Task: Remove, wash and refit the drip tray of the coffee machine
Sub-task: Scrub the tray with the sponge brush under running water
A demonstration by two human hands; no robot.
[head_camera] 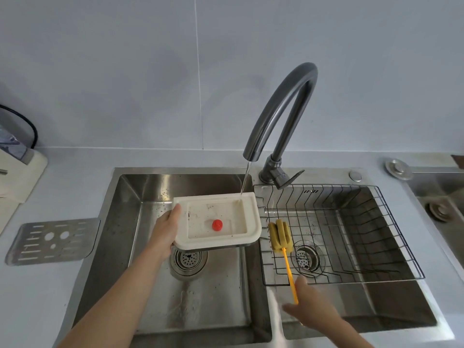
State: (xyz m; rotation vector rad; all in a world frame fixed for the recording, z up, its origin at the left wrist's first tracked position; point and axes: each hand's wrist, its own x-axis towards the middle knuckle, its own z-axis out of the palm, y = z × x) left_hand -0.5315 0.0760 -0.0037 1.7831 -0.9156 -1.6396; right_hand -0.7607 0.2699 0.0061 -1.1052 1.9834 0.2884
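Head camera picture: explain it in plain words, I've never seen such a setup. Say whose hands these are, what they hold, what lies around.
No machine here: a person wears one camera on the head, looking down at their own bare hands over a double steel sink. The left hand grips the white drip tray by its left edge above the left basin; water from the faucet runs into the tray's far right corner. A red float sits inside it. The right hand holds a sponge brush by its yellow handle, head over the wire rack in the right basin. A perforated metal grille lies on the counter, left of the sink.
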